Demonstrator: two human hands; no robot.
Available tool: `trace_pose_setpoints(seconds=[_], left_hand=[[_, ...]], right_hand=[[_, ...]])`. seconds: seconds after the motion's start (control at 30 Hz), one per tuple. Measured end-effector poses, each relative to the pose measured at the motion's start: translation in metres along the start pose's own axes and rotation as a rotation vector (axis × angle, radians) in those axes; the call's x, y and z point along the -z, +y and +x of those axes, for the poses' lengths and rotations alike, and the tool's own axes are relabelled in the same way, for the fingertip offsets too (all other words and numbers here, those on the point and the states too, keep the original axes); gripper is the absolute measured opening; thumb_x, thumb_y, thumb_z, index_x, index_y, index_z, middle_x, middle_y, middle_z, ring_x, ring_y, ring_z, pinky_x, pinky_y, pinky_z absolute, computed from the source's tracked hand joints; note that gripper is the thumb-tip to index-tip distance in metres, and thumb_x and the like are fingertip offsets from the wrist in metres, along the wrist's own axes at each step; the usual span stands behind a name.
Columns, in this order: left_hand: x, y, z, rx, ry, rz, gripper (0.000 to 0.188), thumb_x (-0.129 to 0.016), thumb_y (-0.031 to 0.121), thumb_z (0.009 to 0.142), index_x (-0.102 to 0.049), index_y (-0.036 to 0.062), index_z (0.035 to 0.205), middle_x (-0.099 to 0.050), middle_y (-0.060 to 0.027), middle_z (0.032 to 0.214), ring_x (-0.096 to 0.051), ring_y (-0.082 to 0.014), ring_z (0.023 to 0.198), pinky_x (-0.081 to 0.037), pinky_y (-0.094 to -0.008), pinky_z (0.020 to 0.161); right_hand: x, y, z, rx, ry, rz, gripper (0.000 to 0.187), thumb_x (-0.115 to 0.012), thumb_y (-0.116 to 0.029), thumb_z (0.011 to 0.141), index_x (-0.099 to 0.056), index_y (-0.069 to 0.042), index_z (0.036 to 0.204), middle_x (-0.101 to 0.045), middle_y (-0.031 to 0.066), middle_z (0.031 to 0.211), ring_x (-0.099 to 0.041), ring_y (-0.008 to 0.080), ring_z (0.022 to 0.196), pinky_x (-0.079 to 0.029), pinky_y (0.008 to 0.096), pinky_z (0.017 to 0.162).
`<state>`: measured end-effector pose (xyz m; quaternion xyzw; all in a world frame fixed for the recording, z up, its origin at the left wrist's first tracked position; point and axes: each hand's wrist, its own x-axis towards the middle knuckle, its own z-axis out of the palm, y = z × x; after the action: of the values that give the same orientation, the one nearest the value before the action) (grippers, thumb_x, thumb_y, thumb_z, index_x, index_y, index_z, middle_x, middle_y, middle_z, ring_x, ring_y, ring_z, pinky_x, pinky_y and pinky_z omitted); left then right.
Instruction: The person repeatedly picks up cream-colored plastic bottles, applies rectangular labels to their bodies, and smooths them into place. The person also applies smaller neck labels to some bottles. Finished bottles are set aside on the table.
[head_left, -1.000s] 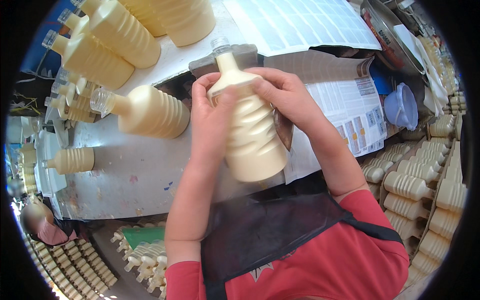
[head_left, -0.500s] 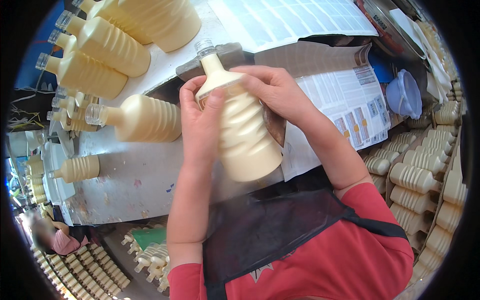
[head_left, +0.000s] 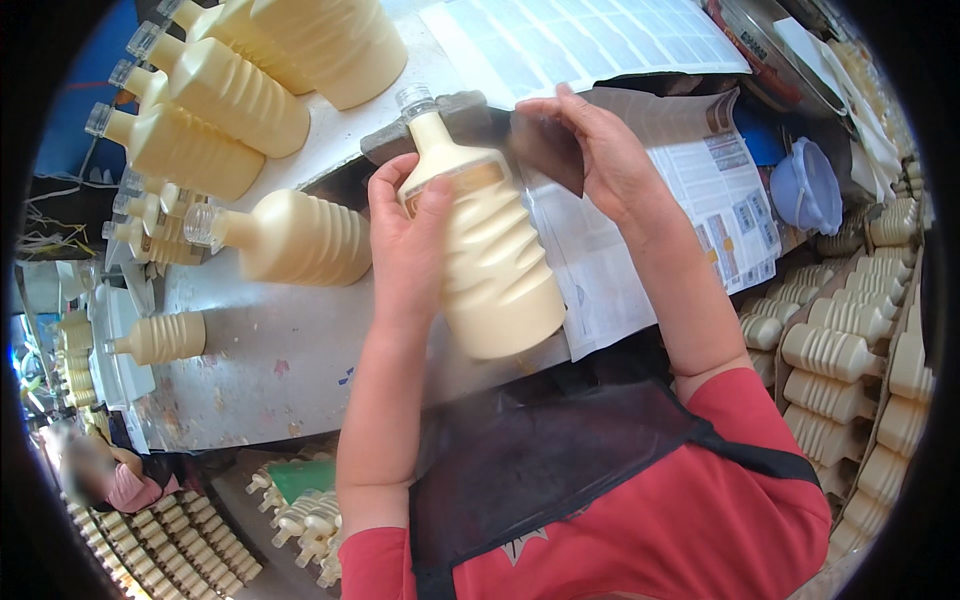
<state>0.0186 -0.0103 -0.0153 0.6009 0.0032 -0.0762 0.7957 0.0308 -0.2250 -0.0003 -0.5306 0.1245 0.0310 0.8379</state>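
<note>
A cream bottle (head_left: 500, 260) with ribbed sides and a clear threaded neck lies tilted in front of me, neck pointing away. My left hand (head_left: 405, 215) grips it at the shoulder, thumb on top. Across that shoulder runs a brown-gold band label (head_left: 465, 188). Apart from the bottle, to its right, my right hand (head_left: 605, 150) holds a thin, flat brown piece (head_left: 552, 152), blurred, its exact kind unclear. Under the bottle's neck end is a grey, cloth-like lump (head_left: 465, 118). Just left of my left hand another cream bottle (head_left: 305, 240) lies on its side.
Several cream bottles (head_left: 205, 150) crowd the far left of the grey table (head_left: 270, 390). Printed sheets (head_left: 590, 40) cover its far side; newspaper (head_left: 570, 270) lies at right. A lavender bucket (head_left: 808, 190) and racked bottles (head_left: 830, 355) stand further right. A person (head_left: 125, 480) is at lower left.
My right hand has come off the bottle's shoulder and moved up and right with the flat brown piece, uncovering the label. The left hand keeps its grip on the bottle.
</note>
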Motion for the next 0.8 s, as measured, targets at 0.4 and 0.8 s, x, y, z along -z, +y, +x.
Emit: trace_pose_setpoints(seconds=[0.4, 0.8], left_hand=[[0.006, -0.006, 0.000, -0.042, -0.019, -0.017, 0.037, -0.054, 0.027, 0.109, -0.047, 0.0035, 0.136, -0.063, -0.0084, 0.116, -0.060, -0.0103, 0.102, -0.051, -0.0277, 0.091], [0.012, -0.007, -0.005, 0.097, -0.086, -0.332, 0.044, -0.043, 0.032, 0.112, -0.045, 0.0031, 0.145, -0.063, -0.0121, 0.132, -0.063, -0.0204, 0.119, -0.051, -0.0362, 0.104]], right_hand=[[-0.026, 0.032, -0.031, 0.469, 0.239, -0.676, 0.030, -0.067, -0.009, 0.096, -0.065, -0.001, 0.125, -0.071, 0.0084, 0.114, -0.066, 0.0143, 0.101, -0.052, 0.0288, 0.090], [-0.032, 0.025, -0.038, 0.684, 0.207, -0.763, 0.029, -0.069, -0.002, 0.094, -0.068, -0.002, 0.123, -0.072, 0.0059, 0.110, -0.066, 0.0137, 0.097, -0.053, 0.0265, 0.087]])
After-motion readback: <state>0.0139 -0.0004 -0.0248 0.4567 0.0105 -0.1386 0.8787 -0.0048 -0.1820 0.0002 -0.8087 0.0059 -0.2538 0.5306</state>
